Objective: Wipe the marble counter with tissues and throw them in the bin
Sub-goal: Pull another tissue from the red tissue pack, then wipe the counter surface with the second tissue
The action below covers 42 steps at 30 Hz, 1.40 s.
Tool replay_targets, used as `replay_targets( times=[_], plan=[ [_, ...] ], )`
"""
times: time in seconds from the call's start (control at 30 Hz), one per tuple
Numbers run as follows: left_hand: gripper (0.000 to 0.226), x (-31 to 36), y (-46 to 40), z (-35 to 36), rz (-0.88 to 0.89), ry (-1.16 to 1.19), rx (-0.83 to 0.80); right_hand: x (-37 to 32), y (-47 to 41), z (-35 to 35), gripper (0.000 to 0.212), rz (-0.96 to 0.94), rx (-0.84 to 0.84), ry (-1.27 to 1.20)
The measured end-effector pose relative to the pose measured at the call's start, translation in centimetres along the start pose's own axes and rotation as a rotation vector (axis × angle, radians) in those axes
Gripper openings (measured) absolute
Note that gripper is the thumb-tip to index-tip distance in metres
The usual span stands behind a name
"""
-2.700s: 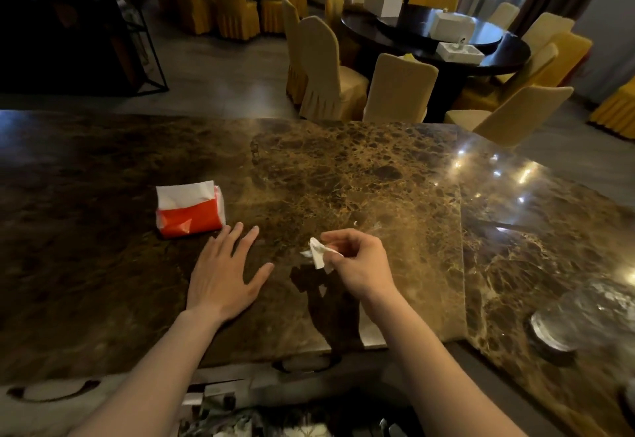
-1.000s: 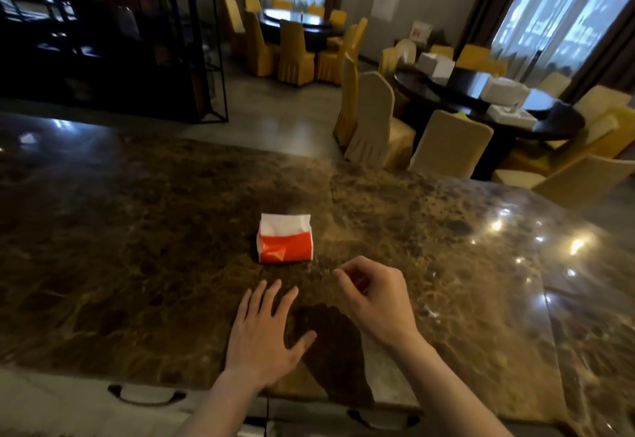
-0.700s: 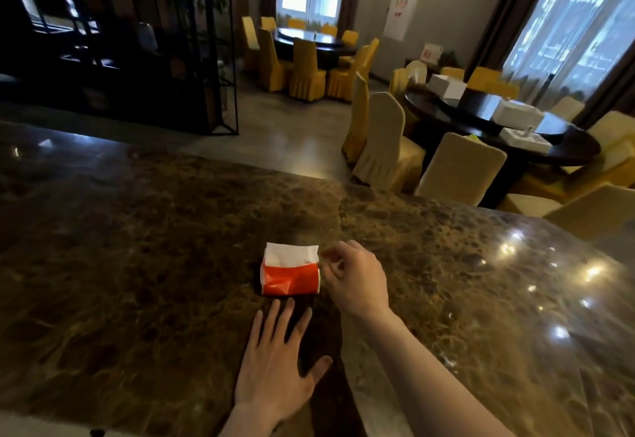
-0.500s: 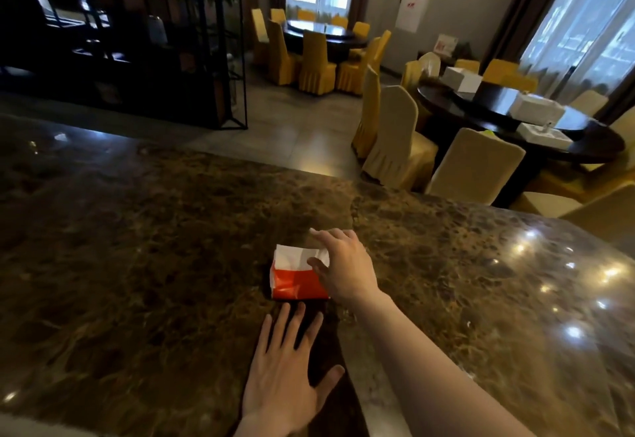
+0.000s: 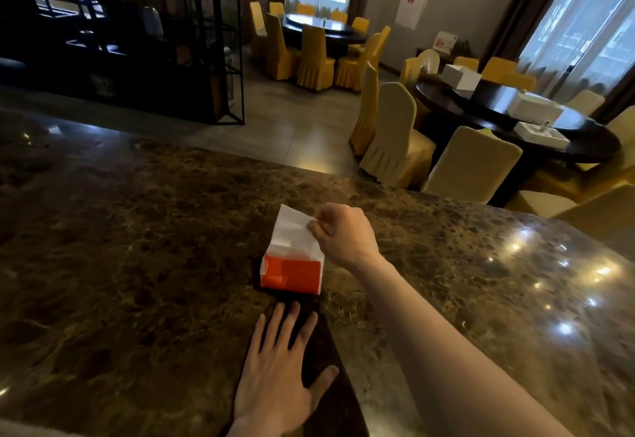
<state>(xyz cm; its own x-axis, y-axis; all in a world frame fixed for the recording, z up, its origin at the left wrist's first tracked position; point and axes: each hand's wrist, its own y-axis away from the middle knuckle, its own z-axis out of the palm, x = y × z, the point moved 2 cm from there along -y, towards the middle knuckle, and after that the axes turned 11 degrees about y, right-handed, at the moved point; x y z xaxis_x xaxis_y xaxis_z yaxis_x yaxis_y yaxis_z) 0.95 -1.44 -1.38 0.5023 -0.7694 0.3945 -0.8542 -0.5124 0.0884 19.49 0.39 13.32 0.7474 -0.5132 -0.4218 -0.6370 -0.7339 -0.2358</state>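
An orange and white tissue pack (image 5: 292, 273) lies on the dark brown marble counter (image 5: 120, 264). A white tissue (image 5: 292, 232) stands up out of the pack's top. My right hand (image 5: 342, 233) pinches the tissue's upper right edge between thumb and fingers. My left hand (image 5: 278, 374) lies flat on the counter just in front of the pack, fingers spread, holding nothing. No bin is in view.
Beyond the counter's far edge stand cream and yellow covered chairs (image 5: 395, 134) around a dark round table (image 5: 515, 117) with white boxes. A black metal shelf frame (image 5: 154, 38) stands at the back left. Light spots glint on the counter's right side.
My right hand let go of the crumpled tissue, reached forward to the pack and has pulled a fresh tissue up out of it. My left hand stayed flat on the counter.
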Motion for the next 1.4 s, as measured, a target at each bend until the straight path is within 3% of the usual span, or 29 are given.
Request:
replay_targets(
  times=[0.13, 0.4, 0.57, 0.77, 0.83, 0.9, 0.97, 1.13, 1.27, 1.4],
  plan=[
    [0.095, -0.2, -0.1, 0.2, -0.005, 0.015, 0.012, 0.4, 0.3, -1.3, 0.012, 0.062, 0.118, -0.072],
    [0.094, -0.5, -0.1, 0.6, 0.002, 0.005, 0.060, 3.2, 1.1, -5.8, 0.013, 0.267, 0.139, -0.423],
    [0.097, -0.4, 0.0, 0.7, -0.008, 0.002, 0.052, 9.2, 4.8, -10.8, 0.016, 0.429, 0.386, -0.416],
    [0.098, -0.5, -0.1, 0.7, -0.019, -0.020, 0.051, 19.8, 14.1, -13.3, 0.016, 0.858, 0.156, -0.496],
    [0.097, -0.6, -0.1, 0.8, -0.023, -0.027, 0.060, 22.4, 16.8, -14.5, 0.019, 0.942, 0.243, -0.414],
    [0.097, -0.7, -0.2, 0.9, -0.025, -0.030, 0.059, 23.7, 18.9, -15.4, 0.019, 0.892, 0.405, -0.237],
    [0.098, -0.6, -0.1, 0.9, -0.026, -0.015, 0.062, 22.8, 20.1, -14.6, 0.018, 0.694, 0.431, -0.163],
    [0.100, -0.5, 0.0, 0.6, -0.027, 0.003, 0.047, 18.3, 21.3, -6.9, 0.010, 0.334, 0.089, -0.033],
    [0.097, -0.4, 0.2, 0.6, -0.021, -0.018, 0.037, 16.5, 22.4, -1.9, 0.023, 0.264, -0.083, 0.043],
    [0.097, -0.5, 0.1, 0.7, -0.010, -0.025, 0.049, 17.4, 22.7, -1.2, 0.047, 0.316, -0.069, 0.098]
  ],
)
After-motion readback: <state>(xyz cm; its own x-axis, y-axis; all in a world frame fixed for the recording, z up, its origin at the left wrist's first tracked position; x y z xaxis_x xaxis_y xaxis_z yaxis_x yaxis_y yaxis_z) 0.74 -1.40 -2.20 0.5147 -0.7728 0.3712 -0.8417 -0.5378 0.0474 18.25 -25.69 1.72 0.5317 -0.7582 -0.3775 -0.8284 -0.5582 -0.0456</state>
